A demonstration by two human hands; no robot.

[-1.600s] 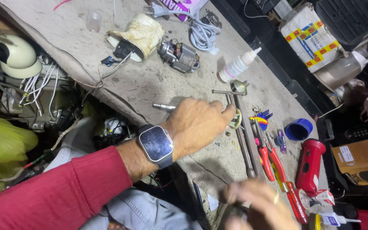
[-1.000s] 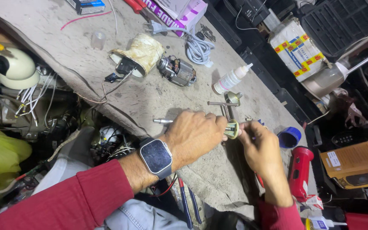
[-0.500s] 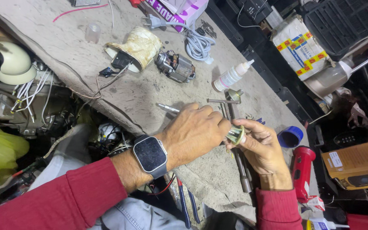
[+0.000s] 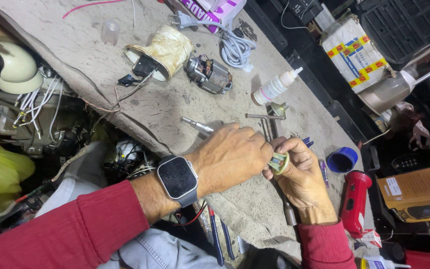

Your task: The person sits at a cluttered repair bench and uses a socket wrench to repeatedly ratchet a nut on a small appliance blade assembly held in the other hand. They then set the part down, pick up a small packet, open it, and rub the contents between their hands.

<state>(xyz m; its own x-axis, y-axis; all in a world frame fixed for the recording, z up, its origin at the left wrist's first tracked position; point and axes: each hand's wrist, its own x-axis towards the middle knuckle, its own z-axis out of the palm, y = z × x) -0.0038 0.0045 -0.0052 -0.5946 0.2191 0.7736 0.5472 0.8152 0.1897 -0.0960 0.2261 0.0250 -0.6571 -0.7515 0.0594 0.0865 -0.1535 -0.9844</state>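
Observation:
My left hand (image 4: 230, 157), with a smartwatch (image 4: 176, 178) on its wrist, and my right hand (image 4: 302, 174) meet over the grey workbench (image 4: 140, 104). Between their fingers they hold a small pale green round part (image 4: 278, 163) with metal pieces in it. A thin metal shaft (image 4: 197, 125) sticks out from behind my left hand. Both sleeves are red.
On the bench lie a small electric motor (image 4: 209, 74), a yellowed motor housing (image 4: 162, 50), a white squeeze bottle (image 4: 274, 88), a coiled grey power cord (image 4: 232, 45) and metal rods (image 4: 265, 117). To the right are a blue cap (image 4: 342, 160) and a red torch (image 4: 354, 201). Pliers (image 4: 217, 239) hang at the front edge.
My right hand came up from the bottom edge and joined my left hand on the small green part. The left hand stayed in place over the bench.

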